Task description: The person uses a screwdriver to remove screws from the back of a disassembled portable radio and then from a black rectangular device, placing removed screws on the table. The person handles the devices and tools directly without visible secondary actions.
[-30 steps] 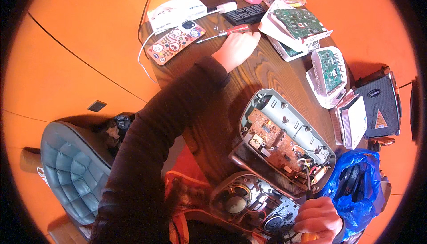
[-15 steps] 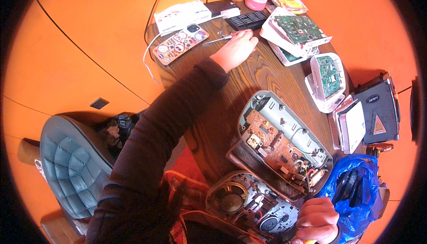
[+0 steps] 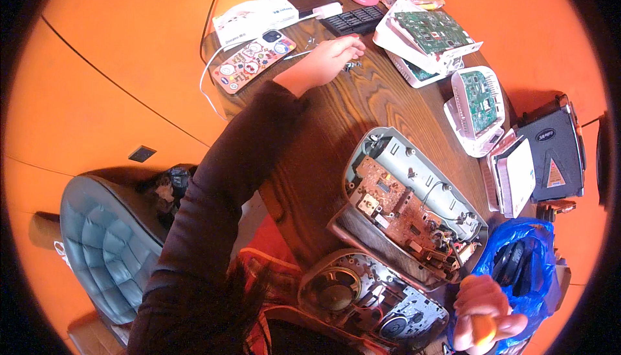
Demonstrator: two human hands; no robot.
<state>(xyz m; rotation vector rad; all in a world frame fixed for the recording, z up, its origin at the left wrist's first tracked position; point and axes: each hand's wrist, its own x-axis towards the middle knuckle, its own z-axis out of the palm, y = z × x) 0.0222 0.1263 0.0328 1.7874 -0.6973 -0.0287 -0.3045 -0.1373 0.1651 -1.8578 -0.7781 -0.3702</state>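
At the table's far side my left hand [image 3: 326,59] is stretched out, its fingers loosely extended with nothing visible gripped. Small dark screws [image 3: 352,66] lie on the wood right beside its fingers. A screwdriver's thin shaft [image 3: 297,55] emerges from behind this hand, whose fingers mostly cover the handle. Near the lower right, my right hand [image 3: 482,310] is closed around a yellow-orange tool handle [image 3: 484,330]; the tool's other end is hidden. Beside that hand lies an opened casing half with a round speaker [image 3: 331,287] and a disc mechanism [image 3: 398,326]. Beyond it is another casing half holding a brown circuit board [image 3: 394,203].
A patterned phone [image 3: 253,63], a white box [image 3: 255,17] and a black vented part [image 3: 352,21] occupy the far side. White housings with green boards [image 3: 433,32] line the right edge, near a black case [image 3: 553,151]. A blue plastic bag [image 3: 543,258] stands lower right.
My left hand has shifted slightly left and away from me, exposing the screws beside it. My right hand has moved right and turned, showing the yellow-orange handle end. The view has shifted slightly.
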